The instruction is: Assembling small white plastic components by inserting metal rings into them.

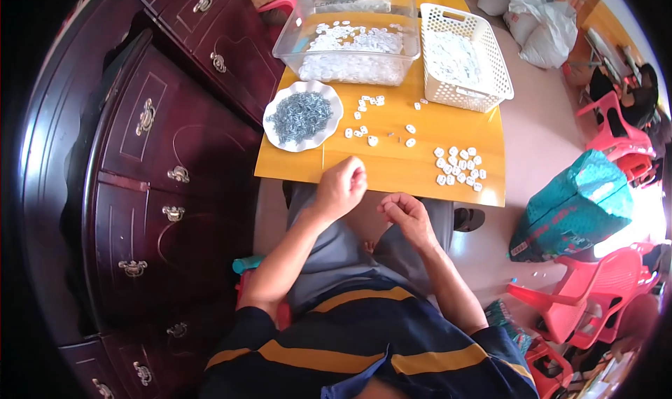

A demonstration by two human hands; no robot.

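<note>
The left hand (341, 187) is hovering at the near edge of the wooden table (427, 178), its fingers curled in together; whether it is pinching anything I cannot tell. The right hand (408, 215) is sitting just off the table edge above the lap, fingers bunched in a loose clench, its contents too small to tell. The nearest small white pieces (381, 134) are lying scattered at about one o'clock from the left hand, well apart from it, and a tidier cluster of white pieces (460, 166) is resting at about two o'clock from the right hand.

A white scalloped plate (281, 136) at eleven o'clock from the left hand is holding a heap of small grey metal parts (302, 115). Farther off at twelve o'clock, a clear plastic bin (348, 31) is carrying a pile of white pieces, and a white lattice basket (465, 56) beside it is holding more.

A dark carved cabinet (161, 161) is standing at nine o'clock; red plastic chairs (595, 287) and a teal bag (574, 206) are standing at three o'clock.
</note>
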